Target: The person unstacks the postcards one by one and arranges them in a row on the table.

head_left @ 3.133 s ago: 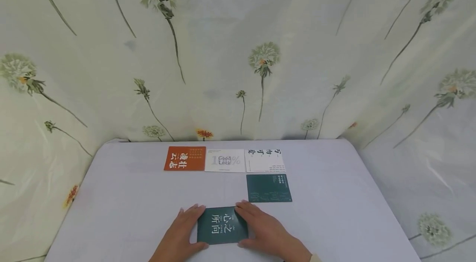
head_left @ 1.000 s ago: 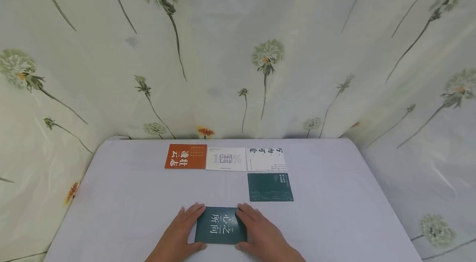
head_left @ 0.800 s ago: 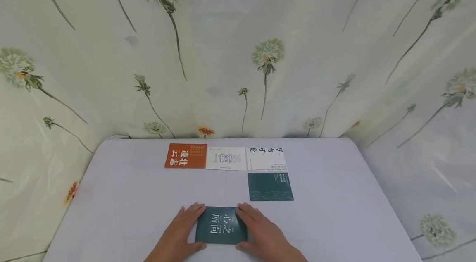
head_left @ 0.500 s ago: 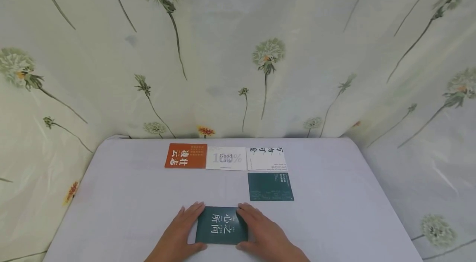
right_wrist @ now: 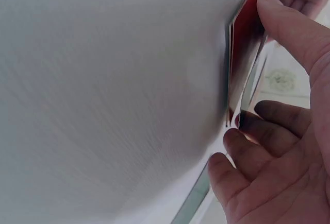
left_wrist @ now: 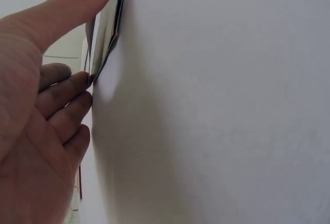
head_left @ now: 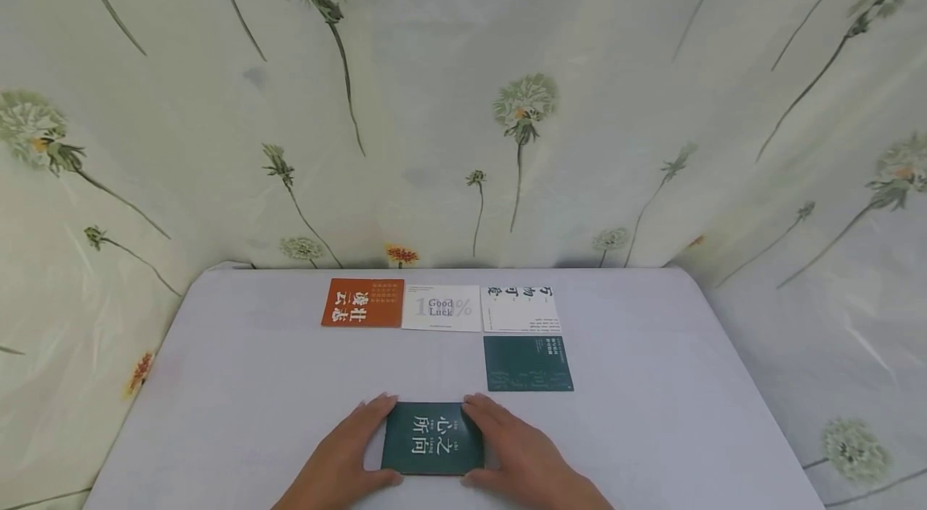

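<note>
Head view: pinches the green-topped card stack (head_left: 432,439) from both sides with left hand (head_left: 344,450) and right hand (head_left: 525,452), probably for even support; holds it nearer than the laid-out cards (head_left: 442,317), on or just above the counter (head_left: 275,389), cannot tell which.

I am working at a cloth-covered table (head_left: 253,397) inside a screened-off space; whether it is belonging to a home or to some other room, I am not managing to tell. The pale cloth (head_left: 652,413) is running to rounded far corners. Beyond the far edge, and along left and right, a curtain-like sheet (head_left: 427,76) is hanging, creased, showing printed dandelions (head_left: 525,100) and orange flowers (head_left: 401,255).
</note>
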A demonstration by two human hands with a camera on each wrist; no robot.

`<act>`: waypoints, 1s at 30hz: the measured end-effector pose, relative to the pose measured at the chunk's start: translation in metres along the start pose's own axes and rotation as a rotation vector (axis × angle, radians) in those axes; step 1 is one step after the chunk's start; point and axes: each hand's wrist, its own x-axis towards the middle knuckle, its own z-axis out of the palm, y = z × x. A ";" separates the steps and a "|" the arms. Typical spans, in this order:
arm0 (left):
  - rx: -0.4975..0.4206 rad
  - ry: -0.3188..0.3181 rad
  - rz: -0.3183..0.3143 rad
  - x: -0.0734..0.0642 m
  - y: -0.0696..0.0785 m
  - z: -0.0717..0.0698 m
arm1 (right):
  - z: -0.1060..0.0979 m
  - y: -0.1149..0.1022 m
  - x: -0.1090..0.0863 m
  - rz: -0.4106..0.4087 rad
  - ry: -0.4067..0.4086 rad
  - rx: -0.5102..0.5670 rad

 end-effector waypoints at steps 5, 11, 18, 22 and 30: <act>0.002 -0.016 0.001 0.000 0.004 -0.006 | -0.005 0.004 0.002 -0.036 0.035 -0.031; 0.055 -0.008 0.034 0.006 0.010 -0.015 | -0.014 0.005 0.008 -0.092 0.079 -0.087; 0.092 0.009 0.078 0.016 0.019 -0.026 | -0.031 0.006 0.015 -0.130 0.089 -0.172; 0.121 0.024 0.097 0.022 0.021 -0.030 | -0.037 0.009 0.022 -0.160 0.094 -0.212; 0.151 0.082 0.140 0.042 0.022 -0.031 | -0.047 0.020 0.038 -0.174 0.098 -0.265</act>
